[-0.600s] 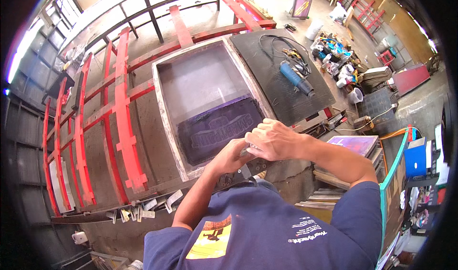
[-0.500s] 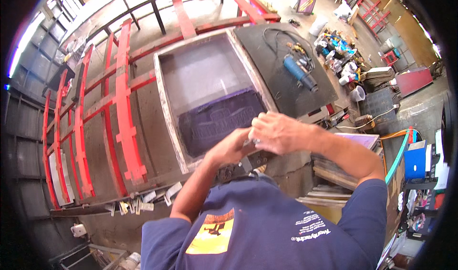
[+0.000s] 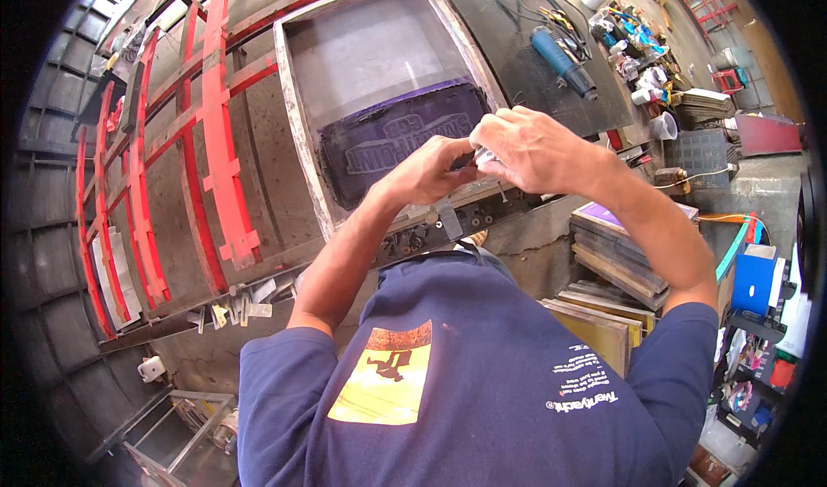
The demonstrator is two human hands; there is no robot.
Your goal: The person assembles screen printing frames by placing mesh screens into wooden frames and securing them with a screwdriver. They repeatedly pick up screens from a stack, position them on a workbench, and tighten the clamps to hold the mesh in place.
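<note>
A wood-rimmed printing screen (image 3: pixel 303 164) lies on the bench, its upper mesh pale and its lower part covered by a dark purple stencil (image 3: pixel 405 134) with pale lettering. Over the screen's near right corner, my two hands meet. My right hand (image 3: pixel 538 153) is closed, with a small whitish piece (image 3: pixel 487 156) showing at its fingertips. My left hand (image 3: pixel 431 173) touches the same spot, thumb and fingers bent together; what it grips is hidden between the hands. Below them, a metal clamp piece (image 3: pixel 449 218) sits at the bench's front edge.
Right of the screen, a blue heat gun (image 3: pixel 560 61) with its cord rests on a black board (image 3: pixel 469 5). Red slatted bars (image 3: pixel 226 134) span the bench's left. Stacked frames (image 3: pixel 616 254) stand by my right arm. Bottles and clutter (image 3: pixel 642 52) lie farther right.
The view has tilted, so the bench and hands sit higher in the picture. My hands stay together near the screen's corner, and the whitish piece shows more clearly at the right fingertips.
</note>
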